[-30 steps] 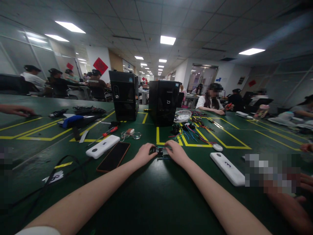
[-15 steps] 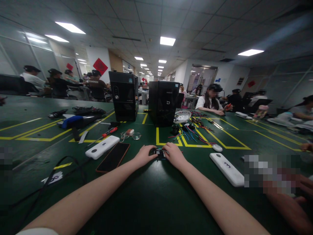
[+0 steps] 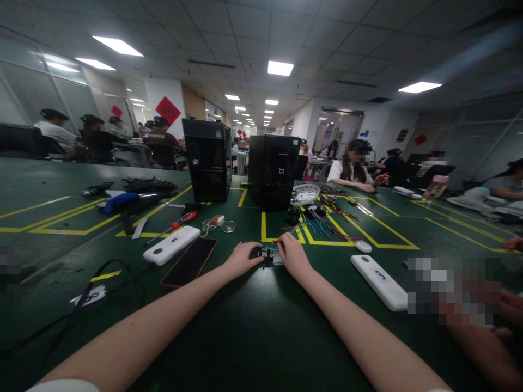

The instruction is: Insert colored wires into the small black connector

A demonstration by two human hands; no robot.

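Observation:
A small black electronic part with silvery pieces [image 3: 268,255] rests on the green table in front of me. My left hand [image 3: 240,259] grips its left end between thumb and fingers. At the right end is my right hand [image 3: 294,256], its fingertips pinched together just above the part. Whatever those fingertips hold is too small to make out. A thin greenish line, perhaps a wire, runs along the part's far edge toward them. To the left of my left hand lies a phone with a dark screen [image 3: 191,263].
Two black computer towers [image 3: 207,163] [image 3: 272,173] stand behind. Coloured wires [image 3: 316,220] and a white basket [image 3: 304,194] lie right of them. White numbered power banks [image 3: 171,246] [image 3: 379,283], glasses [image 3: 229,226] and a red screwdriver [image 3: 183,220] are around. A co-worker's arm [image 3: 478,343] is at right.
My right fingertips have drawn slightly up and right from the part, so more of its top shows. My left hand has stayed in place.

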